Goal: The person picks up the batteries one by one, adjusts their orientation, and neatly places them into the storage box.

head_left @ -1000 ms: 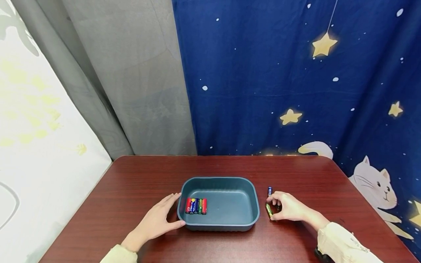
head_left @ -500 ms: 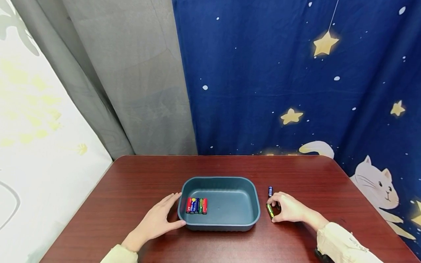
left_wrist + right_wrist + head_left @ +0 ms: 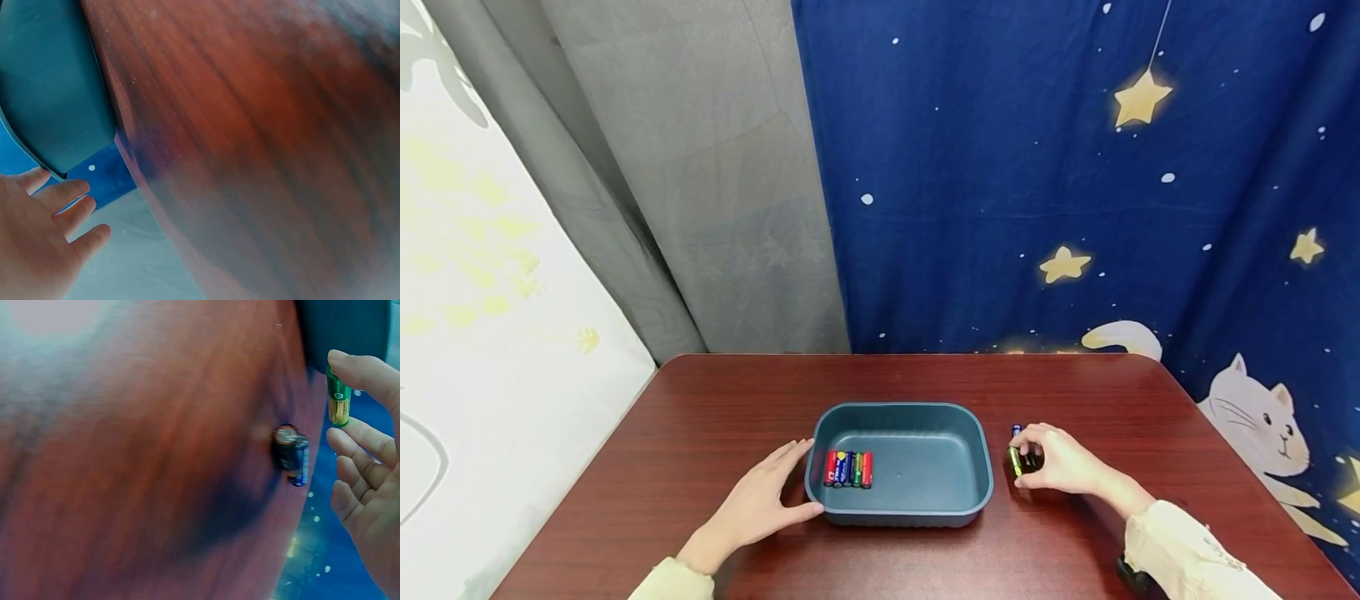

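Note:
Between thumb and index fingertip, my right hand (image 3: pixel 1060 460) pinches a green and gold battery (image 3: pixel 339 400) by its two ends, to the right of the bin. Two dark batteries (image 3: pixel 291 453) lie on the table under that hand; in the head view a blue one (image 3: pixel 1017 430) peeks out behind the fingers. My left hand (image 3: pixel 760 500) rests at the left side of the blue-grey plastic bin (image 3: pixel 898 518), fingers straight, fingertips and thumb at its rim. Inside the bin, a row of several batteries (image 3: pixel 848 469) in red, blue and green lies side by side at the left.
The bin stands mid-table on a dark red wooden table (image 3: pixel 737 392). Behind the table's far edge hang a grey curtain (image 3: pixel 715 183) and a blue star-patterned curtain (image 3: pixel 970 183).
The green and gold battery, lying by the right fingers before, has risen a little in the pinch as the right hand moved slightly up and away. The left hand and bin stay put.

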Motion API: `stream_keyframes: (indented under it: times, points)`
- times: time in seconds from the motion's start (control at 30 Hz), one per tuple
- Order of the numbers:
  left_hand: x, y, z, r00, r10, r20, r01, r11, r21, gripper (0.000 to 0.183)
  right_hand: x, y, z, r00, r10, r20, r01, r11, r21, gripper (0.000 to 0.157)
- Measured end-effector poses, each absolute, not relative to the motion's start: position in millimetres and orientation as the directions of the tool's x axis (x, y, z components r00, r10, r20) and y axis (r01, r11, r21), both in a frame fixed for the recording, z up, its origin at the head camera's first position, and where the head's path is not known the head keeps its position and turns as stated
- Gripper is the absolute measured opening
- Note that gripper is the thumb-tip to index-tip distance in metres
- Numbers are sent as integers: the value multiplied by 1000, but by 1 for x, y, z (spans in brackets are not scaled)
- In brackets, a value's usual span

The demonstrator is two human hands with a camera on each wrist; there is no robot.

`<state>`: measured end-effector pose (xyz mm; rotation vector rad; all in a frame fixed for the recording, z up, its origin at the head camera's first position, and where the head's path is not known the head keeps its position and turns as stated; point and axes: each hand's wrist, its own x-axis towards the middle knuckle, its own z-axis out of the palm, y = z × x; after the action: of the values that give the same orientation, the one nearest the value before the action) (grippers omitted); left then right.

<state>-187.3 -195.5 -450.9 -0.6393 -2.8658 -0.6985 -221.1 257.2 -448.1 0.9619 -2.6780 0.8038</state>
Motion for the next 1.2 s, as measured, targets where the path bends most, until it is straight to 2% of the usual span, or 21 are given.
stream_keyframes:
  times: [0.3, 0.63, 1.2]
  points:
    - [-186, -195, -450, -903, 372, 215, 430, 803, 414, 84, -226, 251, -423, -782, -517, 347, -622, 621, -477, 40]
    - [-186, -195, -450, -906, 370, 206, 423, 807, 413, 84, -234, 236, -403, -781, -473, 409, -624, 633, -458, 41]
    - [-187, -195, -451, -904, 372, 211, 428, 809, 403, 85, -248, 180, -396, -737, -539, 408, -674, 538, -507, 43]
